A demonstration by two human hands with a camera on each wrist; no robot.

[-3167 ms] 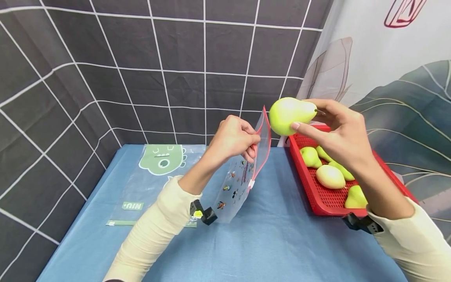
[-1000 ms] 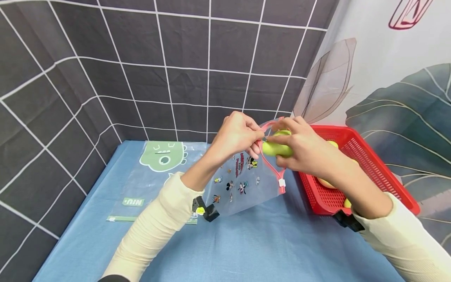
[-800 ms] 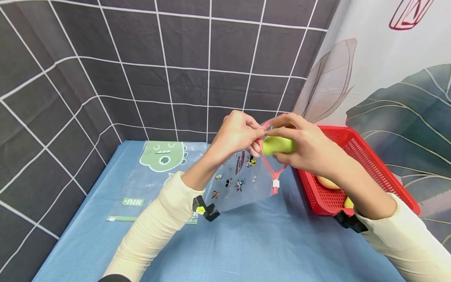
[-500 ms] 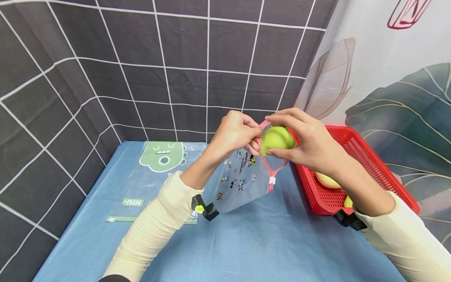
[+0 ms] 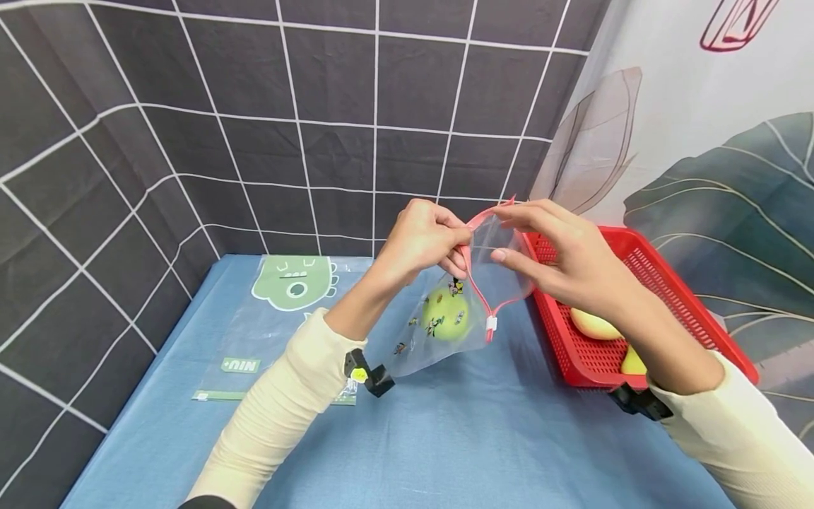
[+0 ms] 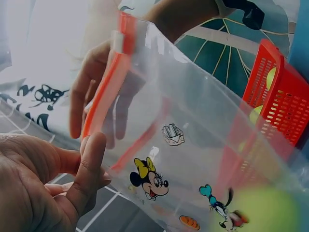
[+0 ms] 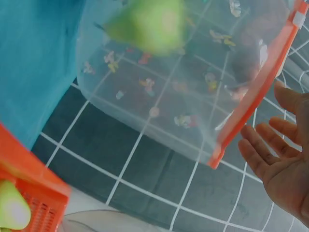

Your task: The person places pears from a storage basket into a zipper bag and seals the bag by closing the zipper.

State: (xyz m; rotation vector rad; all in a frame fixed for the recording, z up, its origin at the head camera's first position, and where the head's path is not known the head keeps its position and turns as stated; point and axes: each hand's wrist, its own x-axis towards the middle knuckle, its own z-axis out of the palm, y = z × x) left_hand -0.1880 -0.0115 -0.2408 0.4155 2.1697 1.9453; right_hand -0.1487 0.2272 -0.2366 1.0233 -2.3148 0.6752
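Note:
My left hand (image 5: 429, 240) pinches the red-edged mouth of a clear zip bag (image 5: 413, 357) printed with small cartoon figures. The bag hangs tilted with its mouth spread toward the right, its white slider (image 5: 491, 323) at the lower corner. Inside, a green pear (image 5: 445, 313) lies low, seen through the plastic; it looks blurred in the right wrist view (image 7: 154, 26). My right hand (image 5: 566, 254) holds nothing. Its fingers are spread by the bag's mouth; whether they touch the plastic I cannot tell.
At the right stands a red perforated basket (image 5: 699, 311) holding a yellowish fruit (image 5: 594, 324) and a pear (image 5: 634, 362), partly behind my right arm. A second clear bag (image 5: 254, 332) with a green cartoon lies flat on the blue cloth (image 5: 445, 445) at the left.
Earlier my right hand carried the pear from above the basket's side to the bag's mouth. It has let go, and the pear has dropped inside the bag. My left hand keeps its pinch.

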